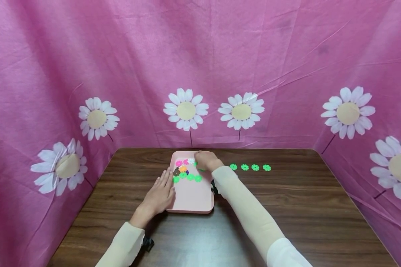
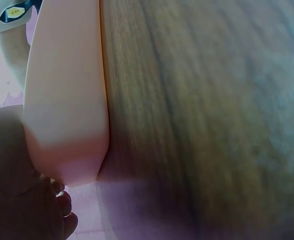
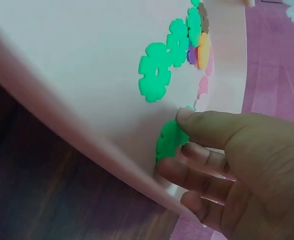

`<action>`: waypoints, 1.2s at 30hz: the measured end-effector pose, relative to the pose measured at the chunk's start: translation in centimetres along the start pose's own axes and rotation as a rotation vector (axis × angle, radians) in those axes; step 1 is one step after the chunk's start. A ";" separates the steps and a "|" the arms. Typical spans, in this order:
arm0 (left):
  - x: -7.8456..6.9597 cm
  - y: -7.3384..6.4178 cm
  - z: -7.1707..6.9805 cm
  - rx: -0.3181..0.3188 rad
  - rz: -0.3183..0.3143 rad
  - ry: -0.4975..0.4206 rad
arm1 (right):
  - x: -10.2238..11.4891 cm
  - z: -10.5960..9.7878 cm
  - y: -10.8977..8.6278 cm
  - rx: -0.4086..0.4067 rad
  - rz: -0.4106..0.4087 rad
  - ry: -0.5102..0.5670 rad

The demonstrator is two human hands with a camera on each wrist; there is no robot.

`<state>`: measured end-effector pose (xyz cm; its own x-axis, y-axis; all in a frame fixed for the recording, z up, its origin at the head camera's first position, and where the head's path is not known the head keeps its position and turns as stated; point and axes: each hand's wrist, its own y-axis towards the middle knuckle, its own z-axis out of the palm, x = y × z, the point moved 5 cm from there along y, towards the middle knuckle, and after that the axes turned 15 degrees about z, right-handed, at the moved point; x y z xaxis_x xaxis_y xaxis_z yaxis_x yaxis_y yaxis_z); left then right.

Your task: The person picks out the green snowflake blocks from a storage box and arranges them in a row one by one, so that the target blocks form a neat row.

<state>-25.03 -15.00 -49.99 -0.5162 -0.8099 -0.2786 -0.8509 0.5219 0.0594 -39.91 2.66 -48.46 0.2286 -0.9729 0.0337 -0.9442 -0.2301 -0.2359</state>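
A pink tray (image 1: 190, 198) holds several flower-shaped plastic discs in its far half. My left hand (image 1: 159, 193) lies along the tray's left rim with its fingers straight, and in the left wrist view the palm side meets the tray wall (image 2: 69, 90). Over the far right corner of the tray is my right hand (image 1: 207, 160). Its thumb and fingers pinch a green flower disc (image 3: 171, 140) close to the tray floor, in the right wrist view. Other green discs (image 3: 155, 72) lie flat nearby, beside an orange disc (image 1: 182, 168), a brown disc (image 1: 176, 172) and pink discs (image 1: 178, 163).
To the right of the tray, several green discs (image 1: 255, 167) stand in a spaced row on the brown wooden table (image 1: 287, 207). A pink cloth (image 1: 207, 55) with printed white daisies hangs behind the table and along both sides.
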 end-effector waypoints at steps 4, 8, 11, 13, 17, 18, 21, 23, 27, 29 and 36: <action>-0.1 0.0 0.1 0.008 -0.002 -0.003 | -0.2 0.2 0.1 0.002 0.004 0.006; -0.1 0.0 0.1 0.011 -0.005 -0.001 | -0.2 0.2 0.1 0.010 0.011 0.012; -0.1 0.1 0.1 0.010 -0.005 0.000 | -0.3 0.2 0.1 0.011 0.016 0.019; -0.2 0.1 0.0 0.009 -0.004 -0.002 | -0.4 0.2 0.1 0.009 0.019 0.029; -0.3 0.1 0.0 0.011 -0.005 -0.003 | -0.5 0.2 0.2 0.003 0.015 0.064; -0.3 0.0 0.0 0.012 -0.006 -0.003 | -0.6 0.2 0.2 0.003 0.012 0.071; -0.3 0.1 0.0 0.017 -0.010 -0.003 | -0.7 0.0 0.1 0.008 0.008 0.101; -0.4 0.1 0.0 0.021 -0.011 -0.002 | -0.7 -0.1 0.0 0.011 0.006 0.118; -0.3 0.1 0.0 0.021 -0.012 0.005 | -0.7 -0.7 -0.2 0.011 0.000 0.140; -0.2 0.1 0.0 0.019 -0.011 0.006 | -0.7 -1.2 -0.4 0.006 -0.005 0.145; -0.1 0.0 0.0 0.009 -0.006 0.008 | -0.7 -3.5 -1.2 -0.031 -0.056 0.132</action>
<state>-24.99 -14.96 -50.00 -0.5117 -0.8152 -0.2712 -0.8532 0.5193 0.0488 -39.72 3.56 -44.84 0.2503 -0.9524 0.1743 -0.9380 -0.2831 -0.2000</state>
